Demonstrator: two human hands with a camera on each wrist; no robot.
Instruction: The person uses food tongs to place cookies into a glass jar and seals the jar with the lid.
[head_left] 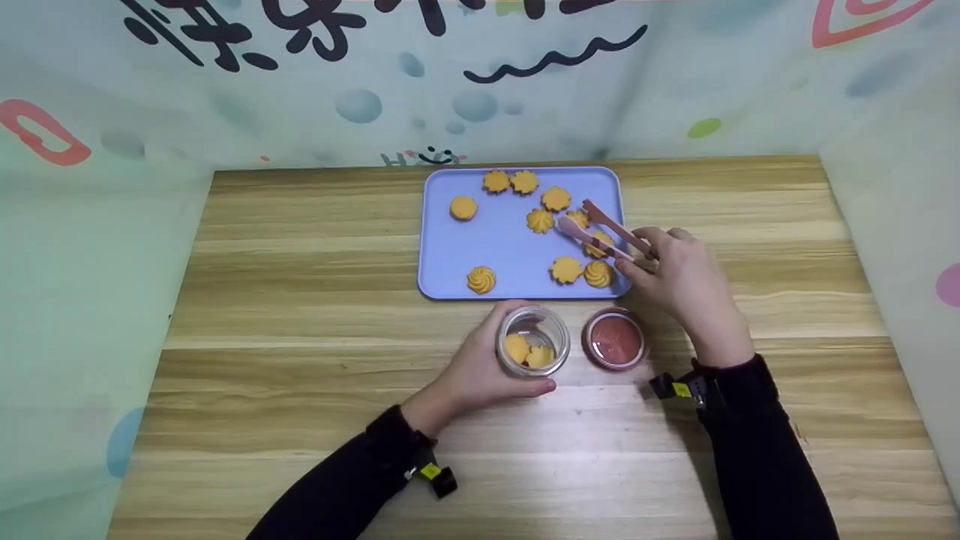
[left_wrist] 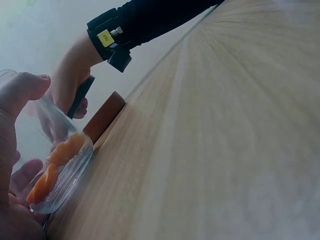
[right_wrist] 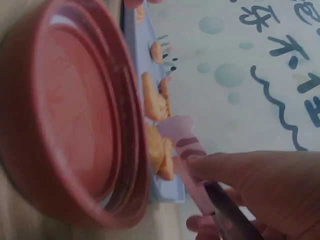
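Observation:
My left hand [head_left: 487, 364] grips a clear glass jar [head_left: 559, 341] from its left side, thumb along the near side. Inside the jar lie a few yellow cookies [head_left: 538, 356], seen through the glass as cookies [left_wrist: 67, 150] in the left wrist view. In my right hand [head_left: 686, 281] I hold pink tongs [head_left: 611, 225], their arms spread, over the right part of a lavender tray [head_left: 510, 251]. The tong tips are on either side of a cookie [head_left: 577, 218] there. Another cookie [head_left: 600, 244] lies partly under the tongs.
Several more cookies [head_left: 566, 270] are scattered on the tray, including a swirled cookie [head_left: 481, 280] near its front edge. A reddish-brown lid [head_left: 616, 340] rests upside down on the wooden table [head_left: 300, 315], right of the jar. A printed cloth backdrop [head_left: 525, 112] rises behind the table.

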